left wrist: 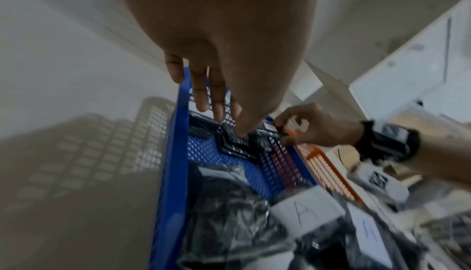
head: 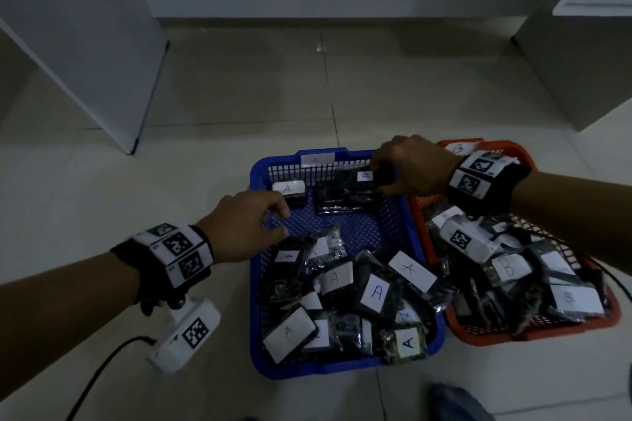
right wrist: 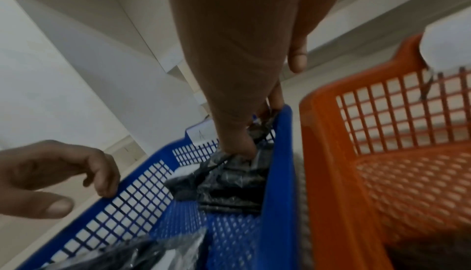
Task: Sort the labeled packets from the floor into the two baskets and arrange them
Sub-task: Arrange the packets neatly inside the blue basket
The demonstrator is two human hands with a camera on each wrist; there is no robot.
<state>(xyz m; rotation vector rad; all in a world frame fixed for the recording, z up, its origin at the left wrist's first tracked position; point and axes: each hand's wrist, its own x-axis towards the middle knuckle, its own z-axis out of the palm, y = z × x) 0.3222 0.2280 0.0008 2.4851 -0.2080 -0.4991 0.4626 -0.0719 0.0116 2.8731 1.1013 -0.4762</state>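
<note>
A blue basket [head: 254, 284] stands on the floor with an orange basket [head: 496, 338] touching its right side. My right hand [head: 381, 178] pinches a dark plastic packet [head: 342, 195] in the blue basket's far right corner; the right wrist view shows thumb and fingers [right wrist: 237, 145] closed on the packet [right wrist: 229, 189]. My left hand [head: 285, 222] hovers over the blue basket's left rim, fingers relaxed and holding nothing, beside a packet labeled A [head: 290, 190]. Several A packets [head: 342, 301] are heaped at the near end. B packets [head: 513, 270] fill the orange basket.
White cabinet panels rise at the left [head: 85, 44] and right [head: 581, 61], with tiled floor [head: 307, 96] between them. A paper label [head: 316, 159] sits on the blue basket's far rim and another [head: 458, 148] on the orange one. A knee in jeans [head: 455, 403] shows at the bottom.
</note>
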